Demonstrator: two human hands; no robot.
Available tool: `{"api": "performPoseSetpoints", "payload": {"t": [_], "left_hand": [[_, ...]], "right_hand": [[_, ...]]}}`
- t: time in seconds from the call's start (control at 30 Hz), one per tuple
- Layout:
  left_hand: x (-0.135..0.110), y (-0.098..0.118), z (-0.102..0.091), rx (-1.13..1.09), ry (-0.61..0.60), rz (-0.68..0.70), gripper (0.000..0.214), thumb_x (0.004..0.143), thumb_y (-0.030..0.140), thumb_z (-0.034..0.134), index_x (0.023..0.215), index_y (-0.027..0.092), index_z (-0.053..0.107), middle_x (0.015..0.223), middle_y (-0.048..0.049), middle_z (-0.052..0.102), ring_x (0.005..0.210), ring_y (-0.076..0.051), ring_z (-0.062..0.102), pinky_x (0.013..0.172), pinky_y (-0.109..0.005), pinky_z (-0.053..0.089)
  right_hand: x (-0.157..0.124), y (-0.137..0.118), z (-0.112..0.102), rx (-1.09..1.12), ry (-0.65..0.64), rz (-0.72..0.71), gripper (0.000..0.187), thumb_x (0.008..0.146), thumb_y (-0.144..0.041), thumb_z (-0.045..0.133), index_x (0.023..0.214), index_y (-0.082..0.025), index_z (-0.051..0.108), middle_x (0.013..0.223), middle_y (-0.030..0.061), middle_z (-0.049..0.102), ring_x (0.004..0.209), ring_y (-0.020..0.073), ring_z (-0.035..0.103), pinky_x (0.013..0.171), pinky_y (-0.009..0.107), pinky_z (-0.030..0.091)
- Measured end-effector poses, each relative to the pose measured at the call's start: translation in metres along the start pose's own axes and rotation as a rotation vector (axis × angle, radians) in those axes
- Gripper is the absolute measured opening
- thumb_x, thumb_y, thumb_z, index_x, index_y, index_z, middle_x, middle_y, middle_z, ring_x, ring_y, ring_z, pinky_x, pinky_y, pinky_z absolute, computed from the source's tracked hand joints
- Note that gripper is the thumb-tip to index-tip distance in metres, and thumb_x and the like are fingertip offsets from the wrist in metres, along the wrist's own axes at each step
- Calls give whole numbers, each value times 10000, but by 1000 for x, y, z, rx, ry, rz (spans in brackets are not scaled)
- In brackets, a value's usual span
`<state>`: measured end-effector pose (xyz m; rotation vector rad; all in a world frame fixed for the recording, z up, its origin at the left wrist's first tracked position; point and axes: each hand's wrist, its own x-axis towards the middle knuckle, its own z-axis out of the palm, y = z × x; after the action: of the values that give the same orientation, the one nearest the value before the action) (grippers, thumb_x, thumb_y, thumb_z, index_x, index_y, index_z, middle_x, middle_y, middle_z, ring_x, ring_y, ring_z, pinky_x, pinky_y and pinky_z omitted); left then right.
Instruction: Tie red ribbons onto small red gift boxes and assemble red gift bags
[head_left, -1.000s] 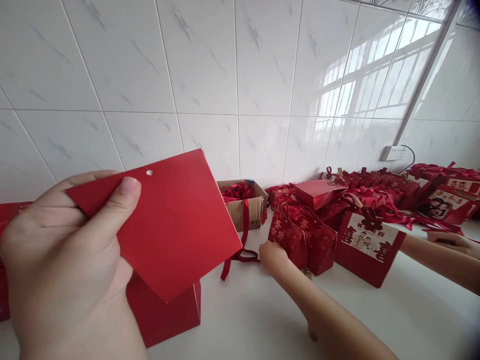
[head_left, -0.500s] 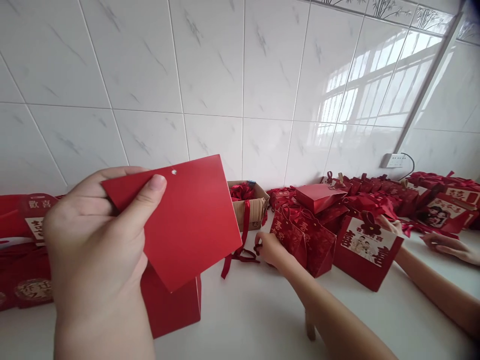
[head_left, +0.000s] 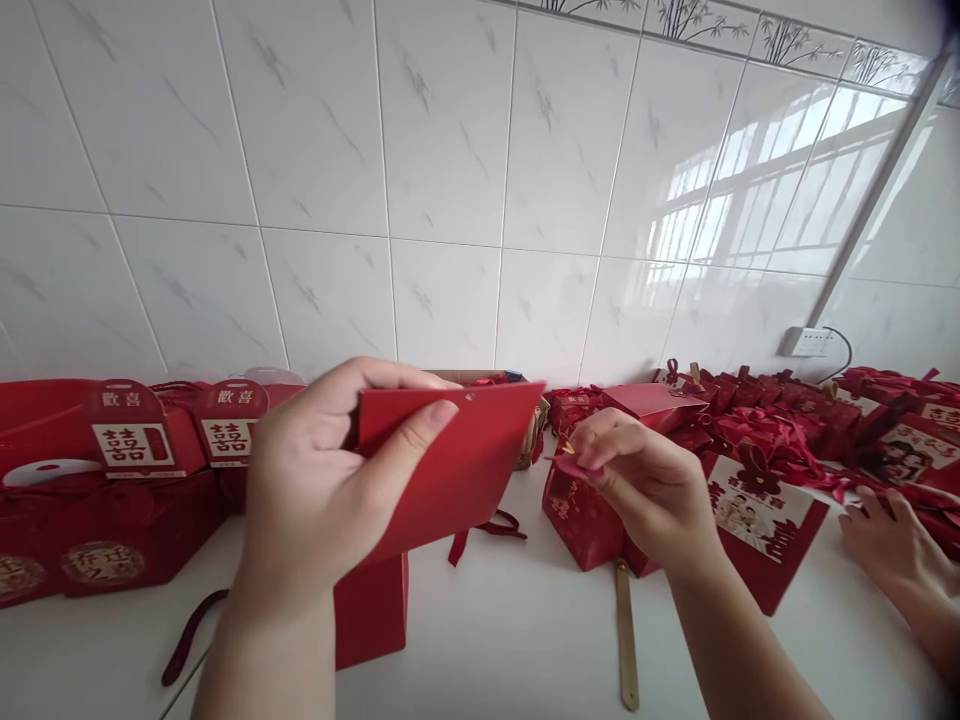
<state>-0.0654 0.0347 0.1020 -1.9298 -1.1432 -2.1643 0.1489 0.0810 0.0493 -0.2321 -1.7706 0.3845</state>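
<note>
My left hand (head_left: 352, 460) is closed on a plain red card panel (head_left: 457, 470), thumb on the face toward me and fingers behind. A small punched hole shows near the panel's top edge. Just below stands a red box (head_left: 375, 610); I cannot tell whether the panel is joined to it. To the right of the panel, my right hand (head_left: 645, 480) pinches a dark red ribbon piece (head_left: 568, 466) with a small gold-coloured tip. Behind that hand are patterned red gift bags (head_left: 581, 525), partly hidden.
A gold-coloured strip (head_left: 626, 640) and a dark red strap (head_left: 191, 635) lie on the white table (head_left: 480, 660). Red gift boxes (head_left: 142, 440) line the left. A printed red box (head_left: 765, 540) stands at right, near another person's hand (head_left: 900, 550). A tiled wall rises behind.
My right hand has lifted from the table beside the bags, bringing up the ribbon piece. My left hand and the panel appear further right, and the panel has tilted. The view has shifted left.
</note>
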Motion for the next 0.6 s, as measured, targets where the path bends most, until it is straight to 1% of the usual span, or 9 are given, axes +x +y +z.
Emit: {"api": "performPoseSetpoints", "payload": {"t": [0.07, 0.1, 0.13, 0.2, 0.3, 0.4, 0.47, 0.53, 0.6], "left_hand": [[-3, 0, 1, 19, -105, 153, 65, 788, 164, 707, 797, 219, 675, 862, 34, 734, 878, -141, 694, 775, -212, 555], [-5, 0, 2, 33, -144, 223, 89, 796, 145, 700, 822, 224, 668, 872, 41, 730, 898, -131, 691, 808, -206, 552], [-7, 0, 3, 44, -173, 283, 114, 799, 129, 695, 841, 228, 659, 870, 48, 725, 887, -119, 690, 815, -201, 552], [-10, 1, 5, 44, -223, 343, 147, 807, 102, 681, 866, 231, 643, 859, 54, 720, 835, -104, 689, 787, -199, 559], [-14, 3, 10, 8, -290, 346, 147, 825, 95, 658, 874, 229, 626, 838, 52, 717, 774, -96, 686, 723, -196, 564], [-16, 4, 13, -31, -356, 299, 130, 840, 113, 647, 873, 235, 612, 845, 48, 717, 749, -100, 681, 693, -204, 564], [-15, 3, 13, -33, -406, 265, 125, 852, 125, 632, 889, 243, 607, 845, 51, 716, 718, -96, 670, 675, -206, 558], [-14, 2, 13, -15, -425, 241, 151, 858, 127, 622, 945, 249, 606, 867, 47, 713, 730, -98, 665, 692, -208, 552], [-13, 1, 12, 2, -432, 248, 223, 865, 109, 600, 1031, 257, 608, 924, 34, 706, 804, -106, 664, 761, -216, 541]], "right_hand": [[0, -6, 2, 73, -12, -10, 160, 885, -91, 569, 863, -223, 657, 810, 27, 623, 782, 148, 610, 635, 277, 539], [0, -8, 3, 96, -14, -10, 149, 885, -106, 579, 858, -224, 666, 800, 29, 627, 777, 153, 613, 631, 284, 538], [0, -9, 5, 106, -11, -14, 141, 885, -119, 587, 852, -225, 674, 791, 30, 628, 769, 157, 615, 627, 289, 536], [-1, -12, 7, 80, 7, -47, 151, 884, -119, 590, 846, -229, 686, 776, 27, 625, 752, 157, 610, 617, 292, 522], [-2, -15, 8, -117, 44, -142, 216, 859, -61, 591, 851, -245, 704, 781, 21, 624, 738, 157, 595, 626, 314, 488], [-4, -16, 7, -390, 97, -250, 289, 821, -25, 601, 848, -286, 723, 797, 13, 631, 740, 168, 578, 647, 348, 444], [-4, -17, 6, -518, 129, -321, 313, 808, -18, 606, 832, -304, 730, 787, 6, 640, 725, 168, 562, 639, 356, 415], [-4, -19, 4, -592, 134, -389, 300, 816, -32, 610, 812, -306, 732, 778, 2, 652, 709, 164, 546, 634, 357, 406], [-3, -21, 1, -627, 98, -431, 269, 844, -69, 604, 815, -303, 733, 782, 2, 659, 724, 164, 558, 648, 359, 425]]}}
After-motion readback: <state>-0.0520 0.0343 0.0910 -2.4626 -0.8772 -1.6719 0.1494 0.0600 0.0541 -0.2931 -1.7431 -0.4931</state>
